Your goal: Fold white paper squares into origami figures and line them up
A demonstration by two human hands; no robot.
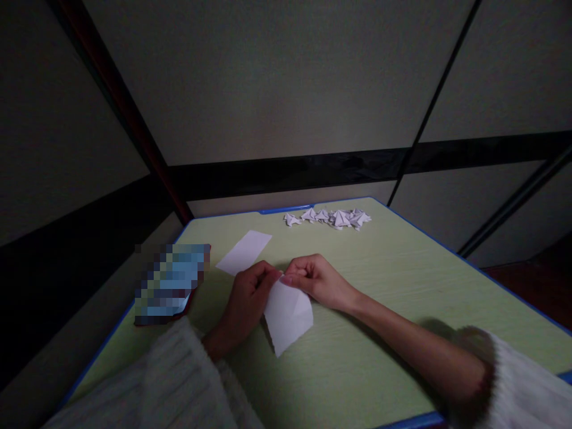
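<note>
A partly folded sheet of white paper (289, 316) is held between my two hands over the table, its loose lower end pointing toward me. My left hand (250, 298) pinches its far edge with thumb and forefinger. Close beside it, my right hand (315, 279) grips the same far edge, fingers curled and thumb on top. The fingertips nearly meet there and hide the folds between them. A flat white sheet of paper (245, 251) lies just beyond my left hand.
Several small folded white paper figures (340, 218) sit clustered at the table's far side. A blurred-out blue item with a dark red edge (174, 283) lies at the left. The pale green table (402, 274) has a blue rim, and cabinet panels (286, 89) stand behind it.
</note>
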